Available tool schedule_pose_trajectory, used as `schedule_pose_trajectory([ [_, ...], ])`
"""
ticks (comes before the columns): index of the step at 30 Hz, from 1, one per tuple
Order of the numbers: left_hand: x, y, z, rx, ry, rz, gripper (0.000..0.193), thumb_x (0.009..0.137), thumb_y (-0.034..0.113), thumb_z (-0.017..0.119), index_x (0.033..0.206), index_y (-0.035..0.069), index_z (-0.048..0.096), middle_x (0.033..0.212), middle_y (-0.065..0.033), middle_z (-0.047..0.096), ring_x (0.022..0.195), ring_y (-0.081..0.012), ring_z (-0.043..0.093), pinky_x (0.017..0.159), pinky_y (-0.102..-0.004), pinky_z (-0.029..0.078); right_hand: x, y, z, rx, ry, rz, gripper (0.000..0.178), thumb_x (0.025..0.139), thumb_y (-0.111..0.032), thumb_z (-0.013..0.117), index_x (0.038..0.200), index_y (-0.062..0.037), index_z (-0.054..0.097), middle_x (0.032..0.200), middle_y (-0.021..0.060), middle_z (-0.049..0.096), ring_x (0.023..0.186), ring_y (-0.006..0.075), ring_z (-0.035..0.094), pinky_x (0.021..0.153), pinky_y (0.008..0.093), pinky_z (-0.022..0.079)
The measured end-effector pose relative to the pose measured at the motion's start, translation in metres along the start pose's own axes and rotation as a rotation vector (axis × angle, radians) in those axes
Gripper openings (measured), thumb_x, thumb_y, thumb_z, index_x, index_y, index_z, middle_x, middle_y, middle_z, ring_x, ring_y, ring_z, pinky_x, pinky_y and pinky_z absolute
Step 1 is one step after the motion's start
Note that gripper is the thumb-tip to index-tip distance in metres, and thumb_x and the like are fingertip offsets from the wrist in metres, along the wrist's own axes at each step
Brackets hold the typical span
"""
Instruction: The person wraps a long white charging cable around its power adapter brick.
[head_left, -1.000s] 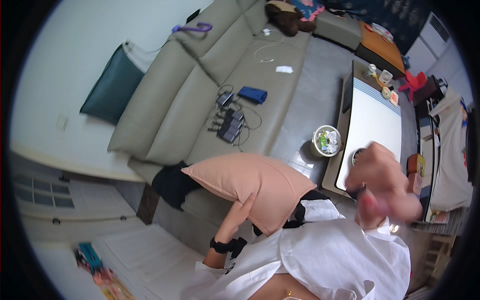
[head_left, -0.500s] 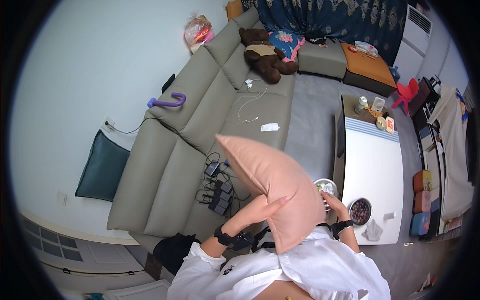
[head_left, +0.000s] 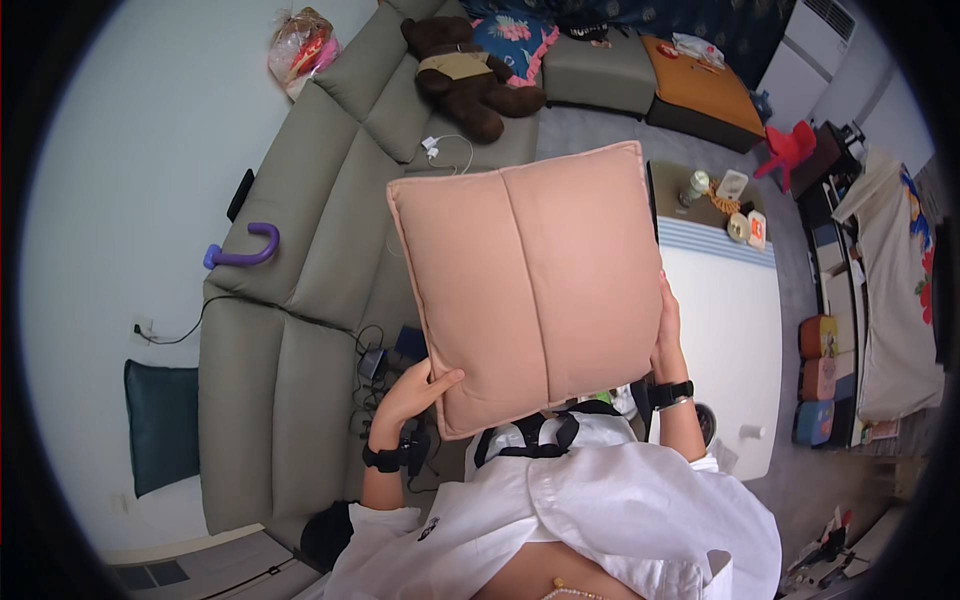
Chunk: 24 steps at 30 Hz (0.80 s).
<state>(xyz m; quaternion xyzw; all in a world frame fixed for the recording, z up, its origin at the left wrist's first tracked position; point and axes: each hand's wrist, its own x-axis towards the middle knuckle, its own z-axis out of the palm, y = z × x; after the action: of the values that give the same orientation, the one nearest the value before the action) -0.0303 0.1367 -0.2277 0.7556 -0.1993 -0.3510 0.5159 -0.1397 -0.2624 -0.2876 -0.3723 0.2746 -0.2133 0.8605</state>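
Note:
A square pink cushion (head_left: 525, 285) with a seam down its middle is held up in front of me, its broad face toward the view. My left hand (head_left: 408, 392) grips its lower left corner, thumb on the front and the other fingers out of sight behind. Along the lower right edge, my right hand (head_left: 668, 325) clasps the cushion's side, with most of its fingers hidden behind it. Black straps circle both wrists. The cushion covers part of the sofa seat and the near edge of the table.
A grey sofa (head_left: 300, 220) runs along the left, bearing a brown teddy bear (head_left: 470, 80) and a purple hook-shaped tube (head_left: 245, 250). Cables and a black device (head_left: 372, 362) lie on its seat. To the right stands a white table (head_left: 720, 320); a dark green cushion (head_left: 162, 425) leans at the left wall.
The cushion has turned from tilted and edge-on to nearly upright, broad face showing. My left hand has moved left and down to a corner; my right hand has risen along the opposite side.

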Motion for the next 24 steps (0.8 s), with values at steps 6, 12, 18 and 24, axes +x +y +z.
schedule_pose_trajectory([
  [6, 0.108, -0.032, -0.010, 0.198, 0.034, -0.092, 0.041, 0.096, 0.041, 0.054, 0.096, 0.000, 0.059, 0.086, -0.0076, 0.062, 0.079, -0.0145, 0.056, 0.072, -0.0289, 0.046, 0.045, -0.051, 0.043, -0.274, 0.064, -0.212, 0.039, 0.097, -0.035, 0.053, 0.109, 0.0008, 0.061, 0.103, 0.0068, 0.065, 0.088, 0.0130, 0.060, 0.077, 0.0264, 0.049],
  [12, 0.211, -0.035, -0.010, -0.012, -0.019, -0.158, 0.061, 0.099, 0.041, 0.047, 0.139, -0.004, 0.039, 0.130, -0.0191, 0.056, 0.120, -0.0261, 0.053, 0.102, -0.0333, 0.039, 0.115, -0.083, 0.082, -0.169, 0.142, -0.159, 0.055, 0.099, -0.047, 0.043, 0.118, 0.0030, 0.056, 0.108, 0.0140, 0.065, 0.092, 0.0197, 0.064, 0.079, 0.0310, 0.051],
  [18, 0.300, 0.006, -0.040, -0.162, 0.176, -0.115, 0.052, 0.099, 0.037, 0.049, 0.140, 0.005, 0.040, 0.134, -0.0137, 0.052, 0.122, -0.0213, 0.050, 0.101, -0.0325, 0.039, 0.235, -0.097, 0.098, -0.395, 0.308, -0.171, 0.049, 0.099, -0.049, 0.043, 0.082, -0.0057, 0.059, 0.076, 0.0007, 0.058, 0.065, 0.0093, 0.049, 0.059, 0.0258, 0.040],
  [24, 0.391, 0.060, -0.062, -0.974, 0.046, -0.267, 0.080, 0.094, 0.065, 0.033, 0.141, 0.000, 0.036, 0.143, -0.0172, 0.043, 0.126, -0.0304, 0.049, 0.101, -0.0408, 0.043, 0.337, -0.121, 0.131, -0.790, -0.088, -0.465, 0.056, 0.099, -0.030, 0.055, 0.052, -0.0134, 0.028, 0.053, -0.0125, 0.029, 0.051, 0.0024, 0.020, 0.046, 0.0263, 0.014],
])
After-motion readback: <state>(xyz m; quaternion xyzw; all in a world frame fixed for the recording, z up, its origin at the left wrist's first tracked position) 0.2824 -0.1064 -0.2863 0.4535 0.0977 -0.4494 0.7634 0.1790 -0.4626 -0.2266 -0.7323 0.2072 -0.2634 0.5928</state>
